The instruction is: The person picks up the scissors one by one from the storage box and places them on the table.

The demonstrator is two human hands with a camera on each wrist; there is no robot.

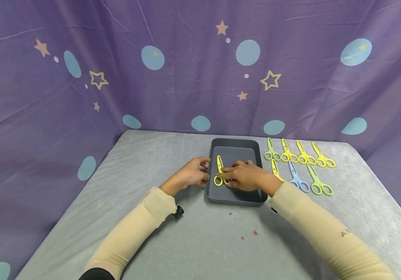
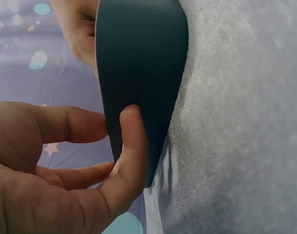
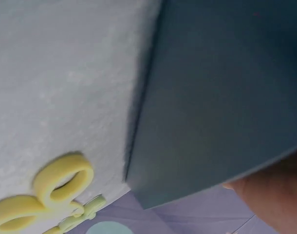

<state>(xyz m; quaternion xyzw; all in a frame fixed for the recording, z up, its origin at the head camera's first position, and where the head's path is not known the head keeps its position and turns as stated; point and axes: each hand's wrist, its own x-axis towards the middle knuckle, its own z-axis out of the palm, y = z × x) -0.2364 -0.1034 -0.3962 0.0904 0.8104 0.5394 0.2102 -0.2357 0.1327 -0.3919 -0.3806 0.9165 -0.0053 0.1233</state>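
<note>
A dark grey rectangular tray (image 1: 244,197) stands on the table. Inside it, near the left wall, lies a pair of yellow scissors (image 1: 219,165) with the blade end pointing away. My right hand (image 1: 247,175) reaches over the tray's right wall, its extended fingers resting across the scissors' handle loops and partly hiding one. In the right wrist view, the tray wall hides most of that hand (image 3: 277,195). My left hand (image 1: 195,173) holds the tray's left side. In the left wrist view, one digit lies on the outer wall (image 2: 148,58) and other fingertips meet the rim.
Right of the tray, two rows of scissors lie on the table: yellow scissors (image 1: 304,153), blue scissors (image 1: 297,179) and green scissors (image 1: 317,182) among them. My right forearm covers part of the nearest yellow pair. A purple patterned curtain (image 1: 193,97) hangs behind the table (image 1: 200,241).
</note>
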